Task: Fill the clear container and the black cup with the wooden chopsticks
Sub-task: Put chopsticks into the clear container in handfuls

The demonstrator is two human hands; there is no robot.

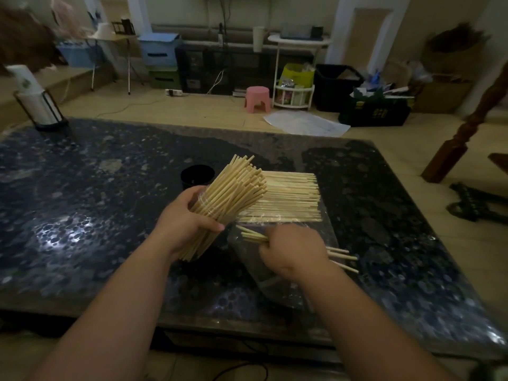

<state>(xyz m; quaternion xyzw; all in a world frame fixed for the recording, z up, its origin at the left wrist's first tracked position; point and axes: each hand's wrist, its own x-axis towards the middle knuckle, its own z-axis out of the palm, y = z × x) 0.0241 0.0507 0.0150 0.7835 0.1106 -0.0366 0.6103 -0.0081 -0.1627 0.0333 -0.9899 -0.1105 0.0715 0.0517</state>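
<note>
Head view: a dark speckled stone table (96, 188) stands on a pale wood floor (192, 105), with one pink stool (257, 99) beyond. One black cup (197, 176) stands just behind the one clear container (204, 200). The container is tilted, packed with wooden chopsticks (236, 188) and gripped by the left hand (189, 224). The right hand (291, 248) clasps a few more, near one flat pile (294, 196).

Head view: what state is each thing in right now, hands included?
clear container: tilted, gripped by the left hand, crammed with packed chopsticks sticking out of its mouth.
black cup: upright on the table, no chopsticks sticking out.
loose chopsticks: lying flat in a pile on the plastic wrap.
small bundle: gripped in the right hand, above the wrap.
</note>
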